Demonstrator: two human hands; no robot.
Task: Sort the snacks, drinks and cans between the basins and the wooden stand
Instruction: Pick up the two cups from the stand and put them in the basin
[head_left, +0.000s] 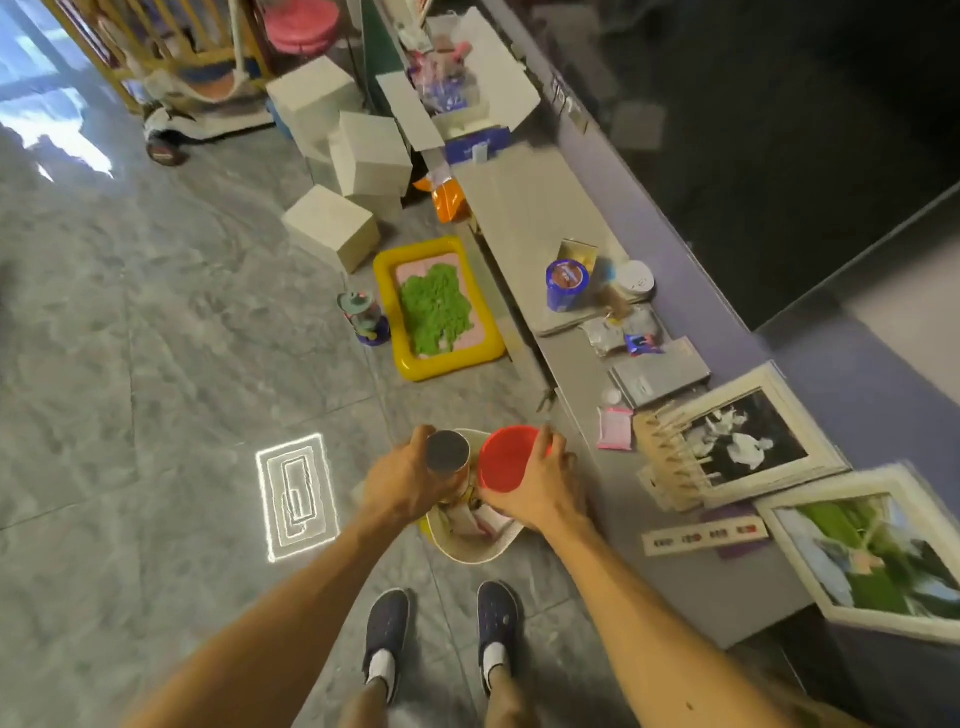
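Note:
A cream basin (470, 552) sits on the floor in front of my feet, with snack packets (470, 519) inside it. My left hand (402, 480) grips a round can with a dark top (448, 453) above the basin. My right hand (537, 491) holds a red tub (506, 458) right beside the can, also over the basin. A blue can (566, 285) and a white lidded cup (635, 280) stand on the grey ledge (524, 208) further ahead. A small wooden rack (670, 457) lies on the ledge to my right.
A yellow inflatable tray with green sand (437, 306) and a toy (363, 317) lie on the floor ahead. White boxes (332, 226) stand beyond. Framed pictures (748, 441), packets (621, 332) and a grey box (660, 371) crowd the ledge on the right.

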